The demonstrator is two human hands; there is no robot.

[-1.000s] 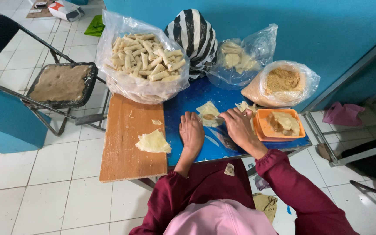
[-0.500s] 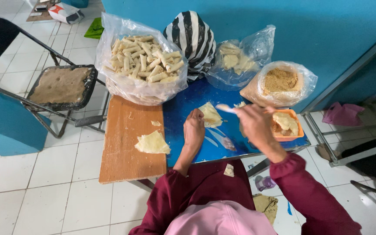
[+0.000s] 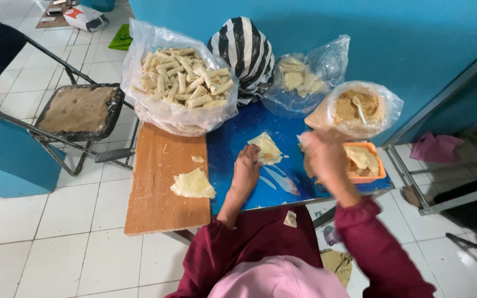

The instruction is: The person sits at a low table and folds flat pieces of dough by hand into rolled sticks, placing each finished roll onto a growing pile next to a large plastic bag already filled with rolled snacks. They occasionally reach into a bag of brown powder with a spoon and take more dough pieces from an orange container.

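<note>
At frame centre the left hand [image 3: 245,170] pinned the thin, floppy, tear-prone wrapper [image 3: 266,148] flat on the blue table [image 3: 233,144], best lifted by its edges; the blurred right hand's [image 3: 322,154] grip was unclear.

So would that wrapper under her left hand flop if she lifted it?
Probably floppy: the wrapper lies thin and flat on the blue table, folded at one edge. Likely light, and it may tear easily. The left hand rests on its edge.
</note>
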